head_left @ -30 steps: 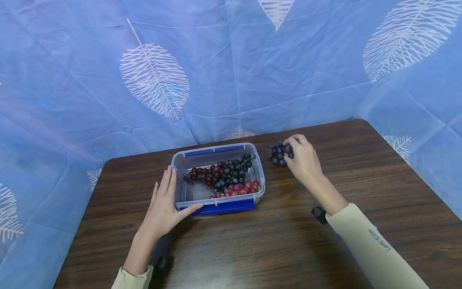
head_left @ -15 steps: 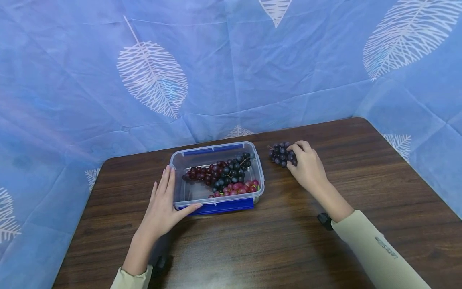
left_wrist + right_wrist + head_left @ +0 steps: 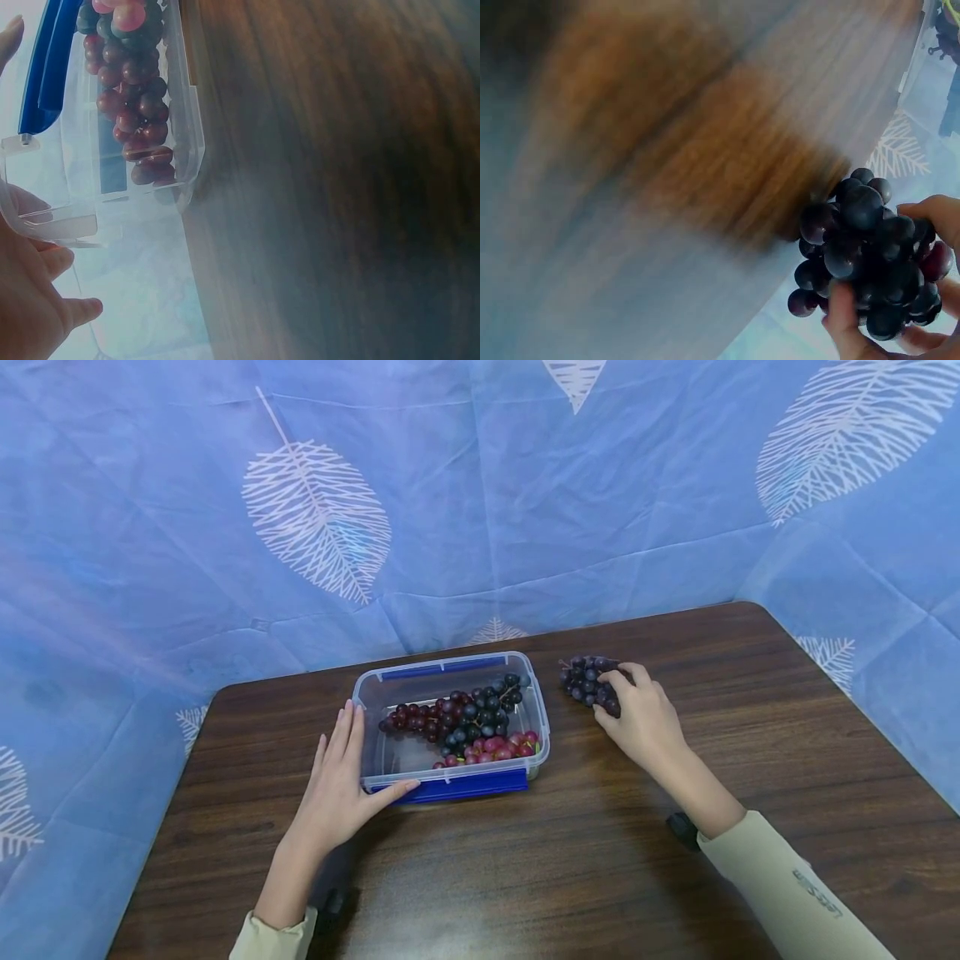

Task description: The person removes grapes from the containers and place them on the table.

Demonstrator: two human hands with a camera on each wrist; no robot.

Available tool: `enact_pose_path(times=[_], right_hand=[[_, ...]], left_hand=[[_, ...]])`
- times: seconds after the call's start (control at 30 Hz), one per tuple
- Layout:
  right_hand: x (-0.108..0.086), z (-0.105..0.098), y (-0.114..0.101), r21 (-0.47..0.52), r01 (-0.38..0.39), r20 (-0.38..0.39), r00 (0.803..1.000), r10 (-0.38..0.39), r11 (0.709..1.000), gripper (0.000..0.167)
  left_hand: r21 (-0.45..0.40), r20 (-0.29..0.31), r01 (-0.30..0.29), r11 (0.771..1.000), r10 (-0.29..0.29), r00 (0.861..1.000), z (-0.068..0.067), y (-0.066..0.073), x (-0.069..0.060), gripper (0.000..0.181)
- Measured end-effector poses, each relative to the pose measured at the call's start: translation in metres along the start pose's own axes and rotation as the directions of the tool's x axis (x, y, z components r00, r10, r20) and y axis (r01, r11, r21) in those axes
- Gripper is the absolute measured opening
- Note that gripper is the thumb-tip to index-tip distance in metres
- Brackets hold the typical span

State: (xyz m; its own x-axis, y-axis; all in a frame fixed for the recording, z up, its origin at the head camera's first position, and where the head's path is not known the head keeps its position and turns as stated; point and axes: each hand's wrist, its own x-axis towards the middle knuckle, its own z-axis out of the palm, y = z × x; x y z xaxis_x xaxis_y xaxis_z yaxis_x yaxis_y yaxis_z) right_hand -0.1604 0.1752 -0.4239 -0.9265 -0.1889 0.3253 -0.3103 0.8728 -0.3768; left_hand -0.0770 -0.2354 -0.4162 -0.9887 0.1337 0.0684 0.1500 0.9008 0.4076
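Observation:
In the head view a clear plastic container (image 3: 546, 727) with blue clips stands at the table's middle. It holds a dark red grape bunch (image 3: 420, 722), a black grape bunch (image 3: 487, 714) and a pink-red grape bunch (image 3: 498, 750). My left hand (image 3: 330, 797) rests on its left side, fingers straight, thumb along the front rim. To the right of the container is another bunch of dark grapes (image 3: 585, 678). My right hand (image 3: 645, 718) grips that bunch between thumb and fingers, seen closely around the dark grapes (image 3: 862, 255) in the right wrist view.
The dark brown wooden table (image 3: 480, 877) runs to a blue cloth backdrop (image 3: 525, 510) with white leaf prints. A blue clip (image 3: 465, 787) hangs along the container's front side. Black bands (image 3: 682, 831) show at the wrists.
My right hand has shifted right and nearer to me. The dark grape bunch has moved slightly right with it, and more of it shows. The left hand and container stay in place.

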Motion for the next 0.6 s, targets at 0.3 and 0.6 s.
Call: enact_pose_path(times=[0.3,0.6], right_hand=[[-0.010,-0.005,-0.008,0.011,-0.029,0.035,0.999,0.028,1.000,0.041],[-0.020,-0.006,-0.007,-0.047,0.014,-0.030,0.999,-0.015,0.999,0.056]], left_hand=[[-0.001,0.006,0.003,1.000,-0.003,1.000,0.000,-0.001,0.000,0.128],[0.002,-0.004,0.006,1.000,-0.006,1.000,0.000,0.000,0.000,0.128]])
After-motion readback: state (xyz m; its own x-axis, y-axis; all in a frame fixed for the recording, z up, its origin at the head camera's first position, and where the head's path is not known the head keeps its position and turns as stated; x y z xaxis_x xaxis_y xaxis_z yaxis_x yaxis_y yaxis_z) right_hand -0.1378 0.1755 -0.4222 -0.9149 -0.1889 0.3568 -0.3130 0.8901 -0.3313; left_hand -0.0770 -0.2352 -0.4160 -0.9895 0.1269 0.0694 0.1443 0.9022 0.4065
